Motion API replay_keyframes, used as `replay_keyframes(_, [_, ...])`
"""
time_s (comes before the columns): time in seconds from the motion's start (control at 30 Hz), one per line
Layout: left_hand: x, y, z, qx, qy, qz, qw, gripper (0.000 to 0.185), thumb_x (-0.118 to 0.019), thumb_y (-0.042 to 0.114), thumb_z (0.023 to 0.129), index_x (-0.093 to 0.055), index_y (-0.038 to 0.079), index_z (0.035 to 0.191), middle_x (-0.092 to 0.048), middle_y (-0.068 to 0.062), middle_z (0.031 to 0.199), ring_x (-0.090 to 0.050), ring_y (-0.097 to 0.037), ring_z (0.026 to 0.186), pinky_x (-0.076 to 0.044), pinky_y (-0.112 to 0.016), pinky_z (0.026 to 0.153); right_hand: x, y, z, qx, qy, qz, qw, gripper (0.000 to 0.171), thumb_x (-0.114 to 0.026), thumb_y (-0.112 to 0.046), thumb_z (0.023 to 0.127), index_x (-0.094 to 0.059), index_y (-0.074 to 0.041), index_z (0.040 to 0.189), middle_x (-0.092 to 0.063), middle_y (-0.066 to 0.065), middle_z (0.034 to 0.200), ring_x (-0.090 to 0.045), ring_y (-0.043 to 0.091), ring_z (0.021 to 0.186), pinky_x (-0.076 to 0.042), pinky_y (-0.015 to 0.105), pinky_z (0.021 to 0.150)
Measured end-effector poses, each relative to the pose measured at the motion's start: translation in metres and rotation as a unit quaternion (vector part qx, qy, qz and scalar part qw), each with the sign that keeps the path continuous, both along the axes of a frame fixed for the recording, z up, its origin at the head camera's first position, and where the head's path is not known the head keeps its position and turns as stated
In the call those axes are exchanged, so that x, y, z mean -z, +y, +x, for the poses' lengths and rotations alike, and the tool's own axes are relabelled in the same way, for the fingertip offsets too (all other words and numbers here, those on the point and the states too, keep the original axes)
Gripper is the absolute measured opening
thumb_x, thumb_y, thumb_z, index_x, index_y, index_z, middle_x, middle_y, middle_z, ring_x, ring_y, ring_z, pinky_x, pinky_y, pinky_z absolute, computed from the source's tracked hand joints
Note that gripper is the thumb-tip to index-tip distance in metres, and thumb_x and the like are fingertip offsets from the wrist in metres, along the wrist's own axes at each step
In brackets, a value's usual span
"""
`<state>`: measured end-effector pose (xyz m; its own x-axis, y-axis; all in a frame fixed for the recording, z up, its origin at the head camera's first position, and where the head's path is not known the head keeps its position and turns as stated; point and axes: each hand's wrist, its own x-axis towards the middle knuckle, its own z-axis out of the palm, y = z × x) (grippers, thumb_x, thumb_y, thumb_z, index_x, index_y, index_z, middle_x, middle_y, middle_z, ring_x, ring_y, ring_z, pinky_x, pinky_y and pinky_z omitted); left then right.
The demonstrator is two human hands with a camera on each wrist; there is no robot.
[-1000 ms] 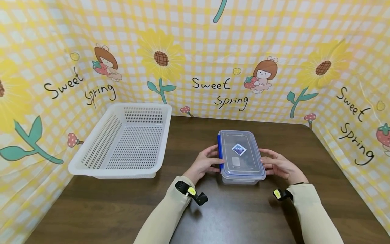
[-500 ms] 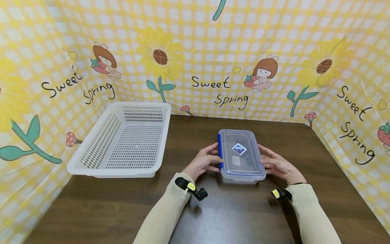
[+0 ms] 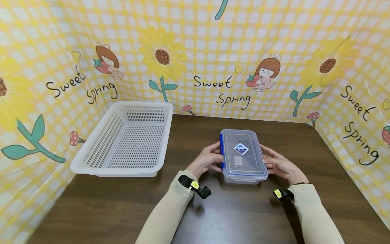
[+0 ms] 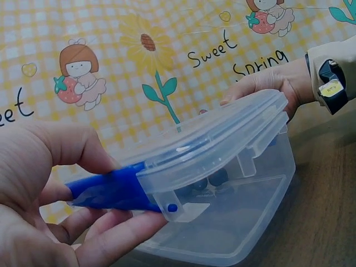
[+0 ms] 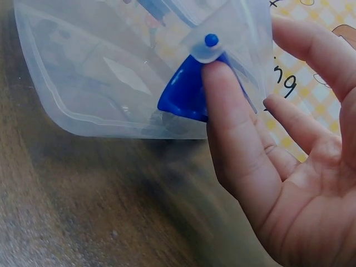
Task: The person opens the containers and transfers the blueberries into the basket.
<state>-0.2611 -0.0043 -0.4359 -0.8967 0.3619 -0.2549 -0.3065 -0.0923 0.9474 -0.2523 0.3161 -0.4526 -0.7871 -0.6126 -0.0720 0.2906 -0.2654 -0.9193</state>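
Observation:
A clear plastic food storage box [image 3: 246, 169] with a see-through lid and a diamond-shaped blue-and-white sticker stands on the brown table between my hands. My left hand [image 3: 204, 162] holds its left side, fingers above and below the blue latch [image 4: 108, 190], which sticks outward in the left wrist view. My right hand [image 3: 282, 167] grips the opposite side. In the right wrist view, one digit lies against the other blue latch [image 5: 186, 89], while other fingers reach along the box's side. Small round dark things [image 4: 217, 178] show through the clear wall.
A white perforated basket [image 3: 166, 142] stands on the table to the left, near the back. Yellow checked cloth [image 3: 207, 61] with printed flowers and lettering surrounds the table [image 3: 207, 217] at the back and sides. Each wrist wears a black strap [image 3: 184, 181].
The view shifts slightly. Both hands stay at the sides of the box, with only slight finger movement; the box and basket keep their places.

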Motion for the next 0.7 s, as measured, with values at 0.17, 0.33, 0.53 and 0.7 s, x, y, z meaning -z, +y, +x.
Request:
replay_keyframes(0.17, [-0.003, 0.003, 0.0, -0.009, 0.0, -0.018, 0.9998, 0.092, -0.062, -0.013, 0.074, -0.033, 0.015, 0.156, -0.049, -0.015, 0.118, -0.06, -0.021, 0.071, -0.061, -0.04, 0.052, -0.001, -0.001, 0.0, 0.001, 0.004, 0.002, 1.0, 0.053, -0.048, 0.004, 0.102, -0.052, -0.035, 0.139, -0.066, 0.007, 0.115, -0.071, 0.022, 0.094, -0.061, 0.038, 0.079])
replay_keyframes(0.33, [-0.003, 0.008, 0.0, -0.021, 0.011, -0.046, 0.9986, 0.092, -0.065, -0.01, 0.074, -0.033, 0.015, 0.156, -0.054, -0.016, 0.114, -0.063, -0.026, 0.076, -0.061, -0.047, 0.056, -0.001, -0.001, 0.0, 0.007, 0.003, 0.011, 1.0, 0.053, -0.047, 0.004, 0.102, -0.052, -0.035, 0.138, -0.066, 0.007, 0.115, -0.071, 0.022, 0.093, -0.061, 0.039, 0.078])
replay_keyframes(0.53, [-0.003, 0.014, 0.002, -0.026, 0.027, -0.061, 0.9975, 0.093, -0.067, -0.01, 0.074, -0.03, 0.011, 0.157, -0.054, -0.014, 0.106, -0.066, -0.03, 0.077, -0.06, -0.052, 0.054, -0.002, -0.002, 0.002, 0.013, 0.006, 0.024, 1.0, 0.053, -0.046, 0.005, 0.102, -0.054, -0.036, 0.135, -0.067, 0.007, 0.113, -0.072, 0.022, 0.093, -0.061, 0.039, 0.078])
replay_keyframes(0.7, [-0.008, 0.018, 0.004, -0.038, 0.038, -0.081, 0.9953, 0.092, -0.067, -0.01, 0.074, -0.031, 0.009, 0.156, -0.058, -0.017, 0.104, -0.068, -0.035, 0.077, -0.059, -0.053, 0.052, -0.005, -0.002, 0.002, 0.012, 0.008, 0.025, 1.0, 0.053, -0.048, 0.005, 0.102, -0.055, -0.036, 0.134, -0.067, 0.008, 0.113, -0.072, 0.023, 0.093, -0.061, 0.04, 0.078])
